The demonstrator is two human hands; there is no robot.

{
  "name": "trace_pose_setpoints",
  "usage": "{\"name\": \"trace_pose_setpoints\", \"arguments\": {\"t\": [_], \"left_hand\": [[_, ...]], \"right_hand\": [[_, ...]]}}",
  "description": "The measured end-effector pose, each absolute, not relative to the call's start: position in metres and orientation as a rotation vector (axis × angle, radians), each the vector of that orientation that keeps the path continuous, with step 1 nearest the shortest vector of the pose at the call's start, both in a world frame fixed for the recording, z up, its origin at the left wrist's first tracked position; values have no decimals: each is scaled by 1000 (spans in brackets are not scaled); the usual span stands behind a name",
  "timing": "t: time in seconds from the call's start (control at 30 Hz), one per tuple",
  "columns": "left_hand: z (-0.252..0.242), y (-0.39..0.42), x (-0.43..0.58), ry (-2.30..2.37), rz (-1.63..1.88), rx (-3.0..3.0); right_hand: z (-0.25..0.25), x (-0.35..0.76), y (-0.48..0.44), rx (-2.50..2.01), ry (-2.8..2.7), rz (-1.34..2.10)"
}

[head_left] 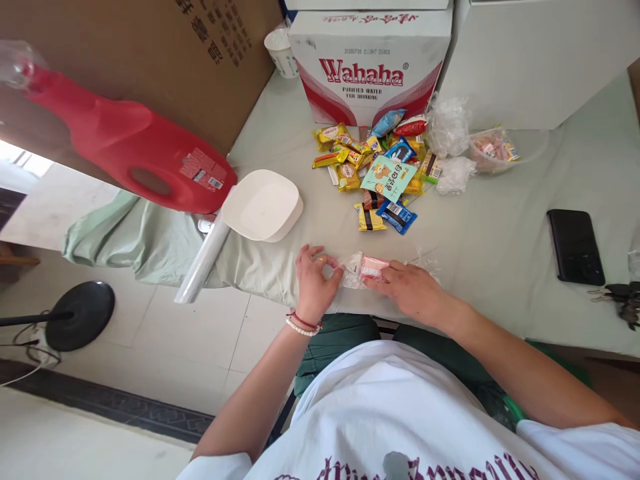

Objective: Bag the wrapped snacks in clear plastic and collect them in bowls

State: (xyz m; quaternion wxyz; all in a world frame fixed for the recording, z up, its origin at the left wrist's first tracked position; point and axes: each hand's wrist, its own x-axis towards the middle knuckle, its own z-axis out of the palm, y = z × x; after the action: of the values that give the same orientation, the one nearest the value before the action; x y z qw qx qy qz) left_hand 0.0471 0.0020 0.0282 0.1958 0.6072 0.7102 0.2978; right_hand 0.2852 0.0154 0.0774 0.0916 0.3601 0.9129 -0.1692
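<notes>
A small pink packet [373, 267] lies near the table's front edge on a piece of clear plastic film [353, 272]. My right hand [407, 287] presses its fingertips onto the packet's right end. To the left, my left hand [320, 277] pinches the edge of the film between thumb and forefinger. More film sticks out past my right hand. Beyond both hands is a loose pile of colourful wrapped snacks [349, 176], with a pale green packet [389, 178] on top.
A white bowl [263, 205] and a roll of clear film [205, 257] are at left, near a big red jug [145, 147]. Boxes [370, 70] stand behind the snacks. Crumpled plastic [449, 127], a clear tub [493, 152], a phone [576, 247] and keys [623, 299] are on the right.
</notes>
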Motion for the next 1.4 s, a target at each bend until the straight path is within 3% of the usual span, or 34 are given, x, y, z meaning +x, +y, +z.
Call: {"name": "trace_pose_setpoints", "arguments": {"t": [0.17,0.43,0.57,0.63,0.73,0.8,0.87,0.97,1.13,1.4], "left_hand": [[49,-16,89,1801,948,1496],[33,-43,138,1538,795,2178],[14,-53,131,1572,556,2408],[6,-55,129,1570,516,2479],[-1,-55,128,1575,526,2545],[-4,-55,128,1585,533,2579],[-5,-54,128,1600,546,2611],[-5,-55,129,1625,588,2668],[-4,-54,131,1625,568,2745],[10,-55,129,1532,443,2700]], "right_hand": [[69,286,15,1062,2744,-554],[57,315,-33,1277,2790,-640],[64,354,-58,1410,2747,-998],[66,371,-56,1735,2687,-1163],[59,380,-37,2475,2515,-812],[48,375,-23,2642,2456,-516],[35,366,-17,2529,2525,-521],[28,357,-25,2304,2681,-809],[61,356,-38,2334,2671,-1190],[80,254,27,1892,2504,-644]]}}
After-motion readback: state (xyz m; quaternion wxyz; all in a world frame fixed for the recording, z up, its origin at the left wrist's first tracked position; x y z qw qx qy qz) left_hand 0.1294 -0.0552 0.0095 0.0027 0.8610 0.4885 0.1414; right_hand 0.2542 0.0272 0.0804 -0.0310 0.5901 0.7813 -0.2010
